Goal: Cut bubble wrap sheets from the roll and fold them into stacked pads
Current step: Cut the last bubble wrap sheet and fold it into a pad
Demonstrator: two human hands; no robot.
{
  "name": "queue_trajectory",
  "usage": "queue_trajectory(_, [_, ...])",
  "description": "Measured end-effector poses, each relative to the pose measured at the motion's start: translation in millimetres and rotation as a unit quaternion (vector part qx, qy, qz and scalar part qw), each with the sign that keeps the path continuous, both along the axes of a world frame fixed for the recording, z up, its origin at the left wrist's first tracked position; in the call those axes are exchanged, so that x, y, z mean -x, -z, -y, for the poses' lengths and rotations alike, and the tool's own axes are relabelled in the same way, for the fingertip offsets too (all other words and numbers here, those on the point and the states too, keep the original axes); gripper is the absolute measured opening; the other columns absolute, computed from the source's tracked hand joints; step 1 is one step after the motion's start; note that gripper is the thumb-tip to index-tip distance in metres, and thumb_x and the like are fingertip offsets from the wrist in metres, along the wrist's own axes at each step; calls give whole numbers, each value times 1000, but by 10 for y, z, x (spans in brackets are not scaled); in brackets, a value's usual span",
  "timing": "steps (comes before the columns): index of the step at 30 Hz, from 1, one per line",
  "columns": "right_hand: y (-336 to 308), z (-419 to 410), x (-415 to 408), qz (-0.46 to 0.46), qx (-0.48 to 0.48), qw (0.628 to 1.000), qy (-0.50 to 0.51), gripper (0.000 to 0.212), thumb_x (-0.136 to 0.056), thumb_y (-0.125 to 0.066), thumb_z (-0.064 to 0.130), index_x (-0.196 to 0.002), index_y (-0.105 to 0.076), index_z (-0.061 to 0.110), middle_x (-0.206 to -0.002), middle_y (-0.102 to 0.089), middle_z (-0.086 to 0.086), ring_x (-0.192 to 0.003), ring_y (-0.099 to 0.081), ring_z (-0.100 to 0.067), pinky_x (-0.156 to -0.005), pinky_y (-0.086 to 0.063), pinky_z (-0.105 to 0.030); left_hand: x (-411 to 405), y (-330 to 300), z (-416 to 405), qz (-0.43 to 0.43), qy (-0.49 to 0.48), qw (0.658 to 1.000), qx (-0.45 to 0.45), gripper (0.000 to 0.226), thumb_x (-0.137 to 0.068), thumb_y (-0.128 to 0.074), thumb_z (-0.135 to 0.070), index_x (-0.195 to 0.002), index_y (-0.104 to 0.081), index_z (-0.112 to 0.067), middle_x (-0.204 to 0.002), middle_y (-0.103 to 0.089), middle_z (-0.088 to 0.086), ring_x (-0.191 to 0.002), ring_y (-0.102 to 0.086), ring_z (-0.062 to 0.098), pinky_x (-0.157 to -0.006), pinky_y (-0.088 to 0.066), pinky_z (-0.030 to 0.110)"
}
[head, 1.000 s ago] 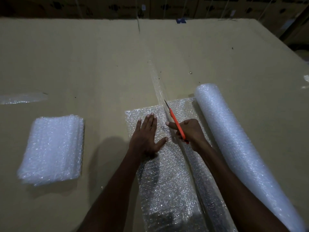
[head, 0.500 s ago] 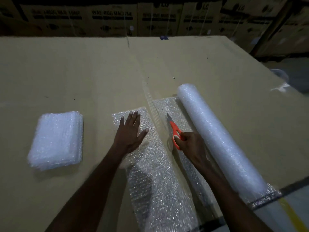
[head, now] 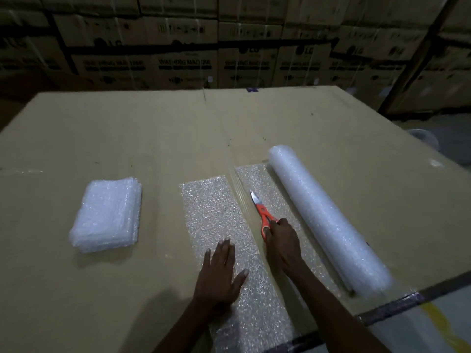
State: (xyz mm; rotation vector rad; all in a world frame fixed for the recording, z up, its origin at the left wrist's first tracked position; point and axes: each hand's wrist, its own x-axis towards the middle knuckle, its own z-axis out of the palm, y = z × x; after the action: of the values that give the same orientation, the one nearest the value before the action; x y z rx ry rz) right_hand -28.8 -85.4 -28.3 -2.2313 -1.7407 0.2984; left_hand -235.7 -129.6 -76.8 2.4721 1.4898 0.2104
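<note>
The cut sheet (head: 219, 225) lies at centre frame under the flat left hand (head: 219, 273), fingers straight. The right hand (head: 283, 240), curled round the scissors (head: 262, 215), should park them beside the roll (head: 323, 215) before folding.

Pad stack (head: 107, 215) left, cut sheet (head: 216, 212) mid, roll (head: 323, 215) right, scissors (head: 262, 212) btwn

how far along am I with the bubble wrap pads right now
Done: a stack of folded pads sits at left, and a cut sheet lies apart from the roll. In hand: the left hand presses that sheet flat; the right hand holds the scissors. Left: folding and stacking it.
</note>
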Motion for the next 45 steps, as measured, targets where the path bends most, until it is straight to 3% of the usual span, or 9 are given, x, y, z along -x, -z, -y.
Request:
queue_trajectory(5, [-13, 99, -31, -17, -17, 1000, -19, 33, -107, -40, 29, -121, -62, 8, -116, -58, -13, -103, -59, -31, -81, -47, -38, 43, -6, -106, -17, 7, 1000, -16, 77, -103, -21, -62, -150, -41, -5, -160, -30, 12, -148, -30, 28, -118, -13, 47])
queue_trajectory(8, [-4, 216, 44, -70, -4, 996, -49, 37, -106, -42, 25, -136, -53, 7, -140, -52, -13, -129, -50, -34, -100, -44, -39, 159, -59, -254, -33, 5, 999, -31, 83, -100, -10, -68, -156, -28, -9, -165, -16, 9, -153, -14, 26, -122, -3, 47])
queue_trajectory(10, [12, 341, 160, -45, -19, 992, -119, 45, -104, -46, 22, -143, -49, 0, -149, -47, -20, -137, -46, -39, -111, -40, -45, 195, -116, -298, -27, -17, 999, -42, 84, -100, -8, -66, -154, -31, -7, -164, -22, 11, -152, -19, 28, -123, -10, 50])
queue_trajectory(14, [183, 578, 449, -17, -69, 968, -239, 51, -98, -37, 29, -129, -61, -4, -135, -61, -26, -122, -61, -42, -101, -52, -53, 199, -166, -71, 2, -60, 997, -41, 71, -105, -13, -51, -145, -47, -3, -154, -41, 17, -143, -38, 34, -114, -30, 56])
queue_trajectory(23, [456, 811, 655, 31, 0, 960, -280, 61, -104, -33, 39, -152, -43, 4, -160, -36, -20, -148, -37, -35, -119, -23, -53, 369, 29, 350, -15, -100, 994, -30, 68, -105, -9, -50, -147, -49, -15, -157, -39, 7, -144, -38, 28, -111, -32, 57])
queue_trajectory(26, [440, 797, 689, 15, 19, 959, -283, 70, -106, -26, 50, -162, -18, 6, -169, -7, -15, -158, -6, -29, -124, 10, -43, 460, 24, 284, -31, -99, 994, -29, 69, -104, -7, -52, -150, -43, -15, -159, -36, 4, -145, -36, 25, -114, -26, 56])
queue_trajectory(31, [542, 685, 828, 48, 13, 960, -277, 73, -103, -32, 56, -154, -39, 4, -162, -32, -20, -151, -30, -33, -121, -8, -51, 639, 45, 148, -32, -91, 995, -23, 67, -104, -15, -54, -154, -34, -15, -162, -27, 1, -149, -29, 19, -119, -10, 53])
queue_trajectory(41, [498, 477, 1046, 75, 40, 957, -278, 85, -95, -5, 65, -164, -2, 17, -169, 12, -4, -158, 9, -21, -123, 11, -49, 1202, -55, -39, -67, -56, 996, -29, 77, -99, -17, -64, -160, -15, -16, -167, -5, -2, -154, -5, 18, -119, 8, 53])
queue_trajectory(45, [412, 493, 1036, 59, 56, 956, -282, 82, -99, -10, 69, -163, 6, 21, -164, 27, 0, -156, 20, -21, -119, 19, -57, 1177, -85, -27, -55, -63, 996, -11, 83, -96, -11, -68, -161, -4, -17, -167, 5, -1, -154, 7, 16, -120, 11, 54])
